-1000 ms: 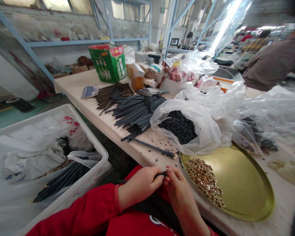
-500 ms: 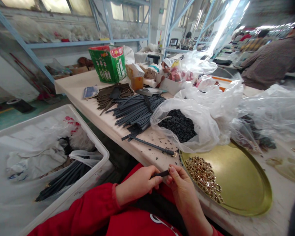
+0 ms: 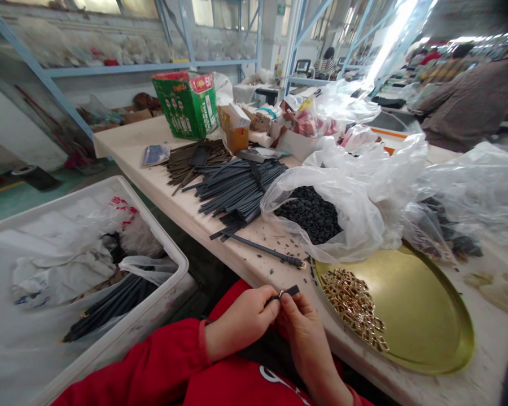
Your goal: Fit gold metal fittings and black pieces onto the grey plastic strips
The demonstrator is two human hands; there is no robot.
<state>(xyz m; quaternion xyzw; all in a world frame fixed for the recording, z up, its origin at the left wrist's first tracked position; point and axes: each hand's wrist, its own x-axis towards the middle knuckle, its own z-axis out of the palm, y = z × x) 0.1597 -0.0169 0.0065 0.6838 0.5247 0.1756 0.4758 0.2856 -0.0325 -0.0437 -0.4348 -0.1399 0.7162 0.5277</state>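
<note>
My left hand (image 3: 242, 320) and my right hand (image 3: 301, 321) meet at the table's near edge. Both pinch a thin black strap (image 3: 290, 291), whose tip sticks out past a small gold buckle (image 3: 281, 294) between my fingertips. Just to the right, a round brass tray (image 3: 423, 316) holds a heap of gold buckles (image 3: 353, 307). One strap with a buckle on its end (image 3: 266, 251) lies alone on the table ahead of my hands. Behind it are a pile of black straps (image 3: 237, 189) and a clear bag of small black loops (image 3: 311, 213).
A white plastic bin (image 3: 84, 270) with bags and finished straps stands at my left, below the table. A green carton (image 3: 188, 104), small boxes and more plastic bags (image 3: 461, 192) crowd the table's far side. A person in brown (image 3: 469, 107) sits at the far right.
The strap tip now pokes out beyond the buckle, which has slid further along the strap. My hands have shifted slightly left and stay together.
</note>
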